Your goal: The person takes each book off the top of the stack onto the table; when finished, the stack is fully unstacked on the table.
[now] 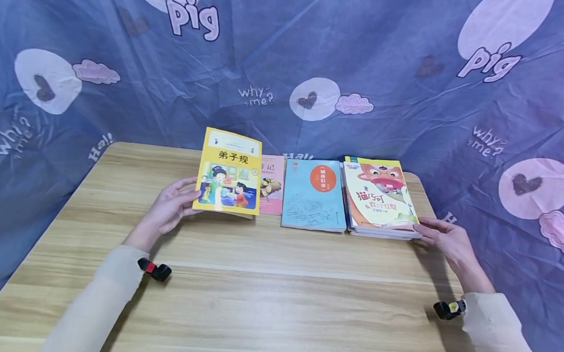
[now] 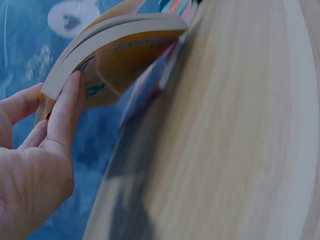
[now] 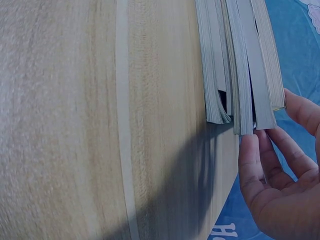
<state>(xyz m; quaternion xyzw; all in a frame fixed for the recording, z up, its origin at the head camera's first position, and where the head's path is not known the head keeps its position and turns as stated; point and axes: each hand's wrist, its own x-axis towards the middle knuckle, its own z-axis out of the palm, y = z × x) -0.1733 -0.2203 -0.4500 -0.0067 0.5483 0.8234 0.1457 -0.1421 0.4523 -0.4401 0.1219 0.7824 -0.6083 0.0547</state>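
Observation:
My left hand (image 1: 172,205) grips a yellow book (image 1: 227,170) at its left edge, holding it tilted above the table. In the left wrist view, the fingers of my left hand (image 2: 42,155) pinch the yellow book (image 2: 120,35), whose pages bow in a curve. Behind it is a pink book (image 1: 273,189), partly hidden. My right hand (image 1: 446,246) rests its fingertips against the right side of a stack of books (image 1: 381,200), topped by a white book with a red cartoon figure. The right wrist view shows my right hand (image 3: 285,185) touching the uneven ends of the stack (image 3: 245,75).
Between the pink book and the stack lies a blue book (image 1: 314,196) with an orange circle. All stand near the far edge of a light wooden table (image 1: 275,303). A blue printed cloth (image 1: 269,58) hangs behind and around the table.

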